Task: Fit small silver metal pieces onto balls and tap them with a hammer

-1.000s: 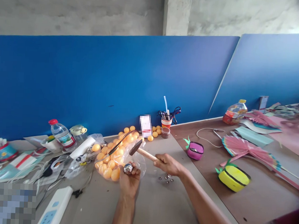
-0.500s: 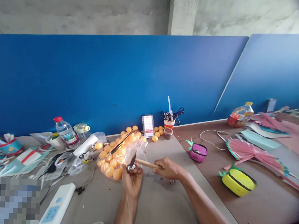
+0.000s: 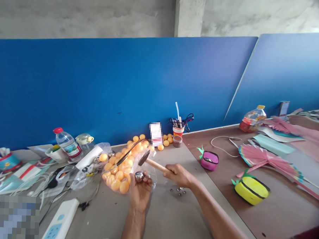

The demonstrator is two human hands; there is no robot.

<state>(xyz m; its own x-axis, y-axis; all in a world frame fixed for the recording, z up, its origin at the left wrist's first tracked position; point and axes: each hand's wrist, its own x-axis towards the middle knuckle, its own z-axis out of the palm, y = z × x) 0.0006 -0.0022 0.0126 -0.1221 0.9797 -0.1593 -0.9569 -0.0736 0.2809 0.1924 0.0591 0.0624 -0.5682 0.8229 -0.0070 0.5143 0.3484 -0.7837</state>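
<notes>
A shiny silver ball (image 3: 139,176) rests in my left hand (image 3: 140,192), with the fingers curled round it. My right hand (image 3: 178,175) is closed on the wooden handle of a hammer (image 3: 157,165). The dark hammer head is raised just above the ball and does not touch it. Behind my left hand lies a clear bag of orange balls (image 3: 120,174). Several small shiny metal pieces (image 3: 179,191) lie on the grey tabletop (image 3: 168,218) below my right wrist.
At the left are a power strip (image 3: 60,219), cables, a red-capped bottle (image 3: 68,143) and plastic bags. A pen cup (image 3: 178,131) stands at the back. On the right lie a purple pouch (image 3: 210,160), a yellow pouch (image 3: 251,190) and pink paper fans. Another person's arm (image 3: 309,123) shows at far right.
The hammer head has lifted off the silver ball, so more of the ball shows. The view has shifted slightly, and another person's arm now appears at the far right.
</notes>
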